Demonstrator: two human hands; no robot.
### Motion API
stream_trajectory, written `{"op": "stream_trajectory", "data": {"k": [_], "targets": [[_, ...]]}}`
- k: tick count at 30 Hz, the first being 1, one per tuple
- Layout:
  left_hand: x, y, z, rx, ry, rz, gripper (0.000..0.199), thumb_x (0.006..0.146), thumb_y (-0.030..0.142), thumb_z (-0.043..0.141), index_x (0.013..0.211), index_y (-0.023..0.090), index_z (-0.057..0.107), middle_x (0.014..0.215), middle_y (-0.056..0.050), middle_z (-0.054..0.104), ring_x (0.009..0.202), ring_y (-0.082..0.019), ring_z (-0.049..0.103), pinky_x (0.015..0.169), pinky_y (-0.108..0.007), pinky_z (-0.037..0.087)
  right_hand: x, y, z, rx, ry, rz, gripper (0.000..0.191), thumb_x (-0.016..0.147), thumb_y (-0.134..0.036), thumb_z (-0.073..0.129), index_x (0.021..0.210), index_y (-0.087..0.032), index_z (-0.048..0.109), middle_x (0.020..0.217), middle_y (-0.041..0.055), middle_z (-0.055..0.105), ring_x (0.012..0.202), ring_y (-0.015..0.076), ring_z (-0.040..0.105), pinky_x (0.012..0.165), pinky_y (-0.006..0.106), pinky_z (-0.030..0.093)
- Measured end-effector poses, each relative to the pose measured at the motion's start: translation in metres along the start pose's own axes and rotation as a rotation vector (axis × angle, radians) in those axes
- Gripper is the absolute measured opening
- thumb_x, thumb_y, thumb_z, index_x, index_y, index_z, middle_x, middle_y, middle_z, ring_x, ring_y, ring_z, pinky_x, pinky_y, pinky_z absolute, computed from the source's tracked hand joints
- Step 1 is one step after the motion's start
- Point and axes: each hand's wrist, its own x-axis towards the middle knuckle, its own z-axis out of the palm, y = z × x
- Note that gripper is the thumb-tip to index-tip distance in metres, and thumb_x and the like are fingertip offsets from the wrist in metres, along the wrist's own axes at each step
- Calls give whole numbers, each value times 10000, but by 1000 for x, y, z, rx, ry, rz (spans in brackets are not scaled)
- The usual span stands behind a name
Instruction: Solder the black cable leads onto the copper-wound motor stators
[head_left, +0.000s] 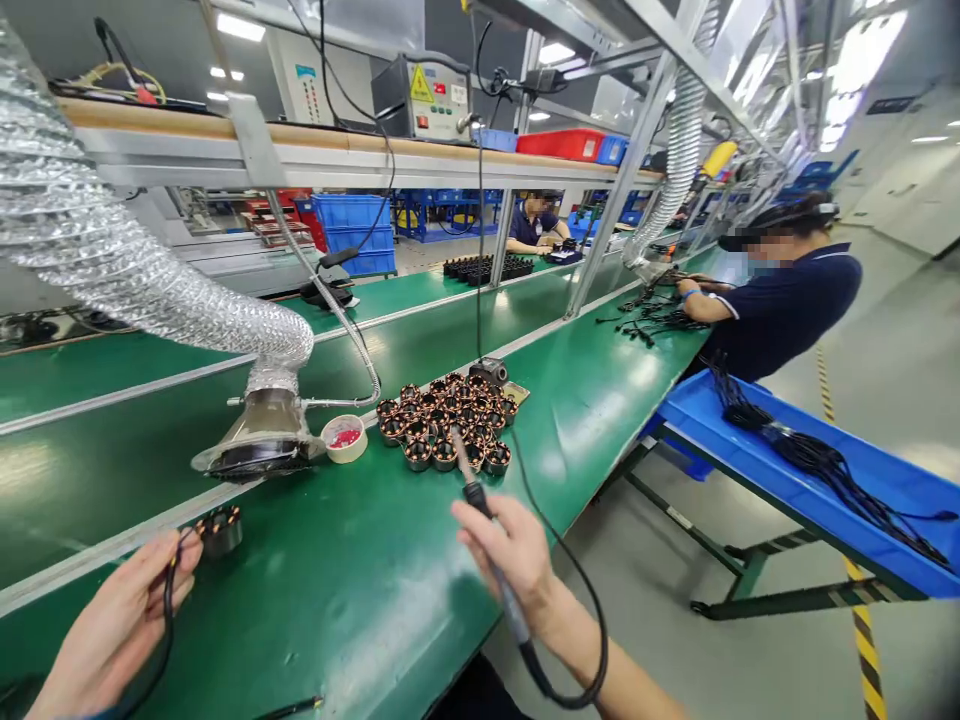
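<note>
My left hand (pixel 112 620) pinches a thin black cable (pixel 169 610) near its stripped end. Against those fingertips stands one motor stator (pixel 223 538) with copper windings; whether the wire touches it cannot be made out. A soldering iron (pixel 475 492) is gripped in my right hand (pixel 517 545), its tip pointing up and away from me. Beyond the tip, several more stators (pixel 450 425) stand packed together on the green bench (pixel 360 580). The iron's black cord (pixel 596 620) loops past my right wrist. Another cable end (pixel 292 708) lies at the bottom edge.
A foil fume duct (pixel 225 305) ends in a hood (pixel 266 440) at left. Beside it sits a round tub (pixel 345 440) with red contents. A soldering holder (pixel 491 372) stands behind the stators. At right are a blue tray (pixel 810 470) with cables and a co-worker (pixel 795 290).
</note>
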Motion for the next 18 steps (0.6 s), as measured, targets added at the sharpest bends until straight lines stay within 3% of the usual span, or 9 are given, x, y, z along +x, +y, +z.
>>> {"op": "stream_trajectory", "data": {"k": [1,3,5,7,10,12,15,18], "targets": [[6,1,1,-33,-111,65,186,723,317,755,866,211,698,738,47,699,621,-108,593,518,-169,496,-8,15,-1,-39,-1,29,319,984,-194,462,1244,-237,642,890,71,639,783,178,613,668,291,514],[15,-1,4,-6,-223,166,363,634,357,839,894,148,697,711,15,670,543,-71,507,450,-141,396,-23,43,1,-84,-47,82,357,981,-175,462,1292,-250,621,966,80,656,846,195,644,717,307,531],[19,-8,6,90,-268,220,459,654,462,821,899,95,698,668,5,615,467,-38,373,391,-146,227,-35,67,8,-92,-103,151,370,992,-196,442,1328,-238,593,1076,108,649,954,225,655,788,336,541],[17,-13,6,145,-234,268,522,665,550,786,870,80,693,630,19,560,445,-32,290,406,-175,171,-43,87,18,-104,-121,196,360,993,-250,461,1330,-224,583,1151,125,630,993,239,654,830,352,540],[1,-16,-4,159,-84,329,576,688,621,742,900,88,690,513,83,370,453,-55,252,444,-205,158,-48,109,33,-159,-133,196,378,986,-355,470,1296,-180,598,1121,146,625,931,264,658,766,366,544],[-17,-20,-15,107,-79,337,569,716,616,724,919,86,687,513,97,296,470,-63,229,463,-216,152,-48,119,40,-158,-134,179,402,983,-396,459,1292,-180,598,1119,148,622,911,270,653,759,372,540],[-53,-33,-29,29,-135,355,490,793,571,678,867,87,681,548,73,335,500,-71,244,482,-224,185,-47,125,45,-102,-118,141,428,972,-426,468,1287,-167,599,1063,143,614,910,276,642,809,393,529],[-88,-57,-31,61,-110,379,456,873,557,583,845,112,679,561,33,440,519,-96,360,517,-230,297,-47,129,49,-69,-119,131,452,956,-455,482,1281,-165,606,1025,141,600,876,282,634,794,403,527]]}}
